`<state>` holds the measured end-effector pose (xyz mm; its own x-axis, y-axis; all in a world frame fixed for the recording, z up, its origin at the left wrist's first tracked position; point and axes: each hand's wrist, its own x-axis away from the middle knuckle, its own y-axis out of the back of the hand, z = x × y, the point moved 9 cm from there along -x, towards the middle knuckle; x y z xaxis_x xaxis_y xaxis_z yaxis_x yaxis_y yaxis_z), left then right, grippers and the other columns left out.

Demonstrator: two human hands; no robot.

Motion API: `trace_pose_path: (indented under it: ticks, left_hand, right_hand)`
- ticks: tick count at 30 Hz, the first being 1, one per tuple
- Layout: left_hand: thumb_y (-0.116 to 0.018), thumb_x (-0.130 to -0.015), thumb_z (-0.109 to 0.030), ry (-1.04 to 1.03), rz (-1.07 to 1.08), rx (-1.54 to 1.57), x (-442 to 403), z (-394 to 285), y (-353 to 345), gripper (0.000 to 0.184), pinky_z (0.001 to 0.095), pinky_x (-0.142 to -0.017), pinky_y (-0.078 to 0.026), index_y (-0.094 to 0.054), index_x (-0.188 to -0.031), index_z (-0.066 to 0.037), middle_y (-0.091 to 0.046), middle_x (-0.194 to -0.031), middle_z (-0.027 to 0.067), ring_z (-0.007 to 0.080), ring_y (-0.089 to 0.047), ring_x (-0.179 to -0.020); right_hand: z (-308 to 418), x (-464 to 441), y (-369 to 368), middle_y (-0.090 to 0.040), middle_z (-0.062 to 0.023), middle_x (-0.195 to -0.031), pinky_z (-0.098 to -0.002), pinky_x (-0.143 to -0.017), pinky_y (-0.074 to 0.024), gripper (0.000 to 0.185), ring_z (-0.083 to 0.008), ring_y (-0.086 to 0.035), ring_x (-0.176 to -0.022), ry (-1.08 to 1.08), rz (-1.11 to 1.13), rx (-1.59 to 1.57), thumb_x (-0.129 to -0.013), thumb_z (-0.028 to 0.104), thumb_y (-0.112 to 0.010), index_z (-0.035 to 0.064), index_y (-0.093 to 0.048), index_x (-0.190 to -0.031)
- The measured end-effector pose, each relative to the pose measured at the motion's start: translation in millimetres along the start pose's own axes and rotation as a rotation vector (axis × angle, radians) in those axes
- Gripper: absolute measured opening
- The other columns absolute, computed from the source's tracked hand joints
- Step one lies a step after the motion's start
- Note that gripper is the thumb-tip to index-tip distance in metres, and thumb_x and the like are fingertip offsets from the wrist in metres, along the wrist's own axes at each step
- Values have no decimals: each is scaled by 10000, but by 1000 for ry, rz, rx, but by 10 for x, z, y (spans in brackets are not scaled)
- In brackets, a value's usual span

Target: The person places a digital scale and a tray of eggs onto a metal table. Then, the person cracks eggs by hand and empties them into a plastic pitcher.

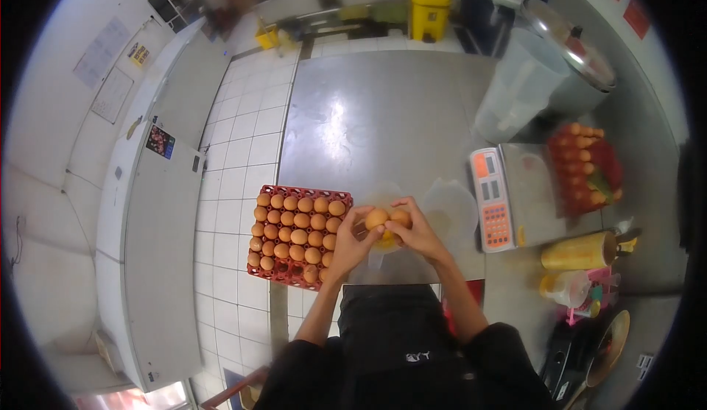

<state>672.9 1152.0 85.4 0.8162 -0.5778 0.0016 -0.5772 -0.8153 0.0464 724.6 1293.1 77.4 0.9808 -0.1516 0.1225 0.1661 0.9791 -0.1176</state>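
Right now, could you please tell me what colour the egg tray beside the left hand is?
Red, showing best in the head view: the egg tray.

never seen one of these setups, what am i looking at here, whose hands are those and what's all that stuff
There's no machine here: these are a person's bare left hand and right hand. The only picture comes from a camera on that person's head, looking forward and down.

The hands hold a left brown piece and a right brown piece, whole eggs or shell halves, I can't tell. Something yellow shows just below.

On the metal table, a red tray of brown eggs sits left of the hands. To the right are a clear container and a scale.
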Motion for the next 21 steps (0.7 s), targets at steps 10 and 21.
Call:
trace_pose_path:
  ticks: [10, 21]
  left_hand:
    - [-731, -872, -15, -139, 27, -221, -84, -343, 47, 483, 325, -864, -566, -540, -1314, -43, -613, -1022, 73, 192, -647, -921]
    - [-767, -862, -164, -192, 125, -579, -207, -429, 53, 408, 410, -828, -587, -682, -1242, -42, -754, -1035, 176, 375, -730, -949]
  right_hand:
    - [-41, -21, -103, -619, -73, -1176, -311, -821, -542, 469, -145, -622, -943, -93, 187, -131, -1001, 188, -684, 16, -519, -1406]
    - [127, -112, -75, -680, -166, -1209, -342, -886, -559, 521, -209, -676, -1015, 163, 107, 429, -882, 38, -668, -34, -561, -1386]
